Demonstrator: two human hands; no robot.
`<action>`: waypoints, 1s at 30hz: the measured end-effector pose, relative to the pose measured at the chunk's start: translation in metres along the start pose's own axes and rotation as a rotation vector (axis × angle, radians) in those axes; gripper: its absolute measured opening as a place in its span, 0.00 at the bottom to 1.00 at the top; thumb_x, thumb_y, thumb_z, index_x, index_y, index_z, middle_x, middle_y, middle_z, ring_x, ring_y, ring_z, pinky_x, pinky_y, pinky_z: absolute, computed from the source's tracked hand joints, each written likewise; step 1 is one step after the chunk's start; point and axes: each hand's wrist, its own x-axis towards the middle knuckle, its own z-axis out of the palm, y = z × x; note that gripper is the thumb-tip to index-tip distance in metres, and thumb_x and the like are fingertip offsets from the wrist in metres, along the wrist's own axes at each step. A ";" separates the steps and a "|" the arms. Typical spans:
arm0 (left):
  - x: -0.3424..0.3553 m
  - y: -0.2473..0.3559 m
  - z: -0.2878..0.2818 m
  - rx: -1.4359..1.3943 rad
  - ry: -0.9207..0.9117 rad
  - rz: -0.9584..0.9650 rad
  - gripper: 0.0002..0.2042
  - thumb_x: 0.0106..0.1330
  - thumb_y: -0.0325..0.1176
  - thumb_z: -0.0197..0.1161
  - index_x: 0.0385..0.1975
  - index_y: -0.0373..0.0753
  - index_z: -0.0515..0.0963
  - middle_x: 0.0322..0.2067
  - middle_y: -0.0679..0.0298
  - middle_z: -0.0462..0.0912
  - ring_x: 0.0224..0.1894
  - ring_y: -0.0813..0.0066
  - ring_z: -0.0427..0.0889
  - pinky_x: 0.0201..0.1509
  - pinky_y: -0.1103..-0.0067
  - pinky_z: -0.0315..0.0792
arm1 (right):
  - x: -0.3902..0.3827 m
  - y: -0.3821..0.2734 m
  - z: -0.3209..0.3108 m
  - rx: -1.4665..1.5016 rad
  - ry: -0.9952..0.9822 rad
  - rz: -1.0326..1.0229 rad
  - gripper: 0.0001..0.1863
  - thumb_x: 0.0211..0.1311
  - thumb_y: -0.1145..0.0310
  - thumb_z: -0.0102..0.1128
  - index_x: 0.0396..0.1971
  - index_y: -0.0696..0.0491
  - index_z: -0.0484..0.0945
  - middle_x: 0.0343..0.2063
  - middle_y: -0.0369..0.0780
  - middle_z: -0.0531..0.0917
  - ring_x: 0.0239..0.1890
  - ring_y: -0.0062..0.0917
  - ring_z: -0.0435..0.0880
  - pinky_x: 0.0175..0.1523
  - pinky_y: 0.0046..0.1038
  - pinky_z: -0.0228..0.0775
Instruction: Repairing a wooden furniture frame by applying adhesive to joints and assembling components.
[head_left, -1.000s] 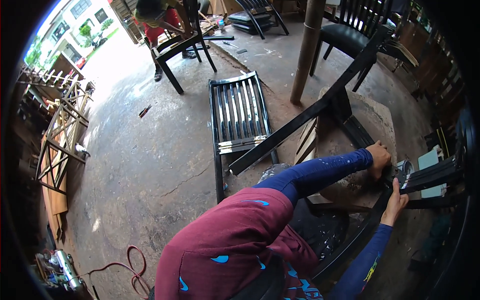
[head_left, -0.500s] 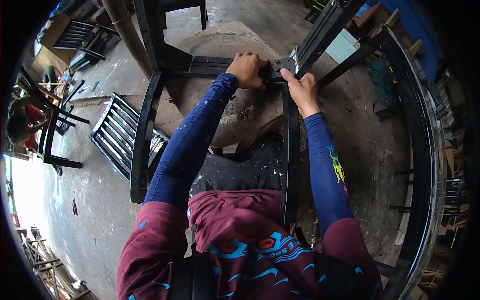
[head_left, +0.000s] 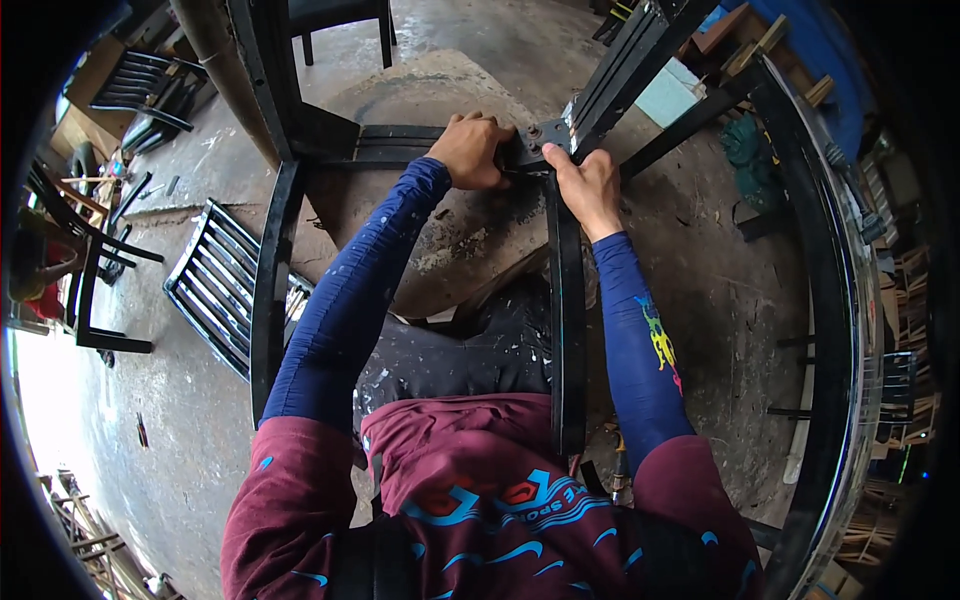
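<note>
A black wooden chair frame (head_left: 385,145) spans the middle above my lap, its two long members running toward me on either side. My left hand (head_left: 468,152) grips its crossrail with curled fingers just left of a dark metal corner plate (head_left: 533,136) with a bolt. My right hand (head_left: 585,188) holds the same corner from the right, thumb raised against the plate and fingers bent round the joint. The undersides of both grips are hidden. Beneath the frame is a stained, pale worn slab (head_left: 430,260).
A slatted chair back (head_left: 215,285) lies on the floor at left; beyond it a co-worker (head_left: 50,265) is beside a chair. A post (head_left: 225,70) rises behind the frame. A black chair stands at top. A pale board (head_left: 665,92) and more frames crowd the right.
My view has swung from the workshop and entrance at left to straight down over the frame. Since the middle frame it shifts only slightly; both hands stay at the corner.
</note>
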 end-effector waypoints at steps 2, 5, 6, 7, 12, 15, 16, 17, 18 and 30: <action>0.001 -0.001 0.001 -0.003 0.041 0.030 0.37 0.43 0.46 0.77 0.58 0.39 0.78 0.39 0.53 0.83 0.54 0.53 0.77 0.61 0.61 0.66 | 0.001 0.000 0.000 0.024 0.021 -0.016 0.30 0.55 0.46 0.67 0.17 0.62 0.80 0.20 0.55 0.83 0.30 0.50 0.85 0.39 0.44 0.75; 0.005 0.003 -0.004 -0.009 -0.044 -0.013 0.38 0.43 0.46 0.77 0.58 0.39 0.77 0.39 0.52 0.84 0.53 0.52 0.78 0.60 0.60 0.67 | 0.000 -0.001 -0.001 -0.025 0.004 0.004 0.28 0.55 0.46 0.68 0.19 0.62 0.82 0.21 0.54 0.83 0.30 0.50 0.86 0.39 0.43 0.75; 0.006 0.003 -0.004 -0.010 -0.040 -0.005 0.38 0.43 0.46 0.77 0.59 0.39 0.77 0.41 0.52 0.84 0.54 0.51 0.78 0.60 0.60 0.68 | 0.000 0.000 0.000 -0.008 0.045 -0.011 0.28 0.55 0.47 0.68 0.20 0.62 0.82 0.21 0.54 0.83 0.31 0.49 0.86 0.39 0.44 0.75; 0.006 0.003 -0.004 -0.009 -0.036 0.002 0.39 0.43 0.46 0.77 0.59 0.39 0.76 0.43 0.51 0.84 0.54 0.51 0.78 0.60 0.59 0.68 | 0.000 0.000 0.001 0.011 0.086 -0.026 0.27 0.55 0.47 0.68 0.21 0.62 0.82 0.22 0.54 0.83 0.32 0.49 0.86 0.39 0.44 0.75; -0.003 0.017 -0.004 0.220 0.005 -0.084 0.37 0.45 0.46 0.74 0.59 0.42 0.74 0.51 0.52 0.83 0.61 0.50 0.74 0.64 0.57 0.66 | 0.002 -0.001 0.004 0.005 0.045 -0.017 0.28 0.54 0.45 0.68 0.23 0.61 0.84 0.23 0.55 0.84 0.33 0.51 0.86 0.40 0.44 0.75; -0.007 0.030 -0.008 0.279 0.034 -0.096 0.48 0.46 0.48 0.77 0.68 0.36 0.63 0.57 0.48 0.77 0.65 0.49 0.70 0.68 0.59 0.63 | -0.002 0.001 -0.001 -0.027 0.112 -0.024 0.28 0.54 0.44 0.69 0.24 0.61 0.84 0.24 0.55 0.84 0.34 0.52 0.86 0.41 0.44 0.76; -0.014 0.031 -0.015 0.291 0.054 -0.094 0.47 0.47 0.48 0.77 0.68 0.36 0.64 0.59 0.47 0.76 0.66 0.49 0.68 0.70 0.59 0.62 | -0.002 0.001 0.001 -0.030 0.102 -0.011 0.28 0.54 0.44 0.69 0.25 0.61 0.85 0.26 0.56 0.85 0.36 0.52 0.86 0.42 0.44 0.76; -0.022 0.030 -0.020 0.303 0.073 -0.094 0.45 0.49 0.47 0.76 0.67 0.36 0.65 0.61 0.46 0.75 0.68 0.48 0.67 0.71 0.60 0.61 | -0.001 0.000 0.005 -0.054 0.076 0.007 0.27 0.55 0.46 0.69 0.27 0.61 0.85 0.28 0.57 0.85 0.38 0.52 0.86 0.43 0.44 0.76; -0.031 0.035 -0.034 0.313 0.067 -0.105 0.45 0.49 0.47 0.76 0.67 0.36 0.65 0.61 0.46 0.75 0.68 0.48 0.67 0.71 0.60 0.61 | -0.003 -0.002 0.005 -0.039 0.073 0.016 0.27 0.55 0.46 0.68 0.28 0.60 0.85 0.29 0.57 0.85 0.38 0.51 0.86 0.44 0.44 0.76; -0.264 -0.113 -0.195 -0.216 0.554 -0.743 0.17 0.62 0.34 0.71 0.47 0.31 0.84 0.33 0.57 0.89 0.30 0.77 0.86 0.30 0.80 0.79 | 0.013 0.008 0.036 0.108 -0.070 -0.043 0.28 0.56 0.44 0.67 0.27 0.60 0.84 0.28 0.54 0.86 0.36 0.46 0.88 0.42 0.42 0.76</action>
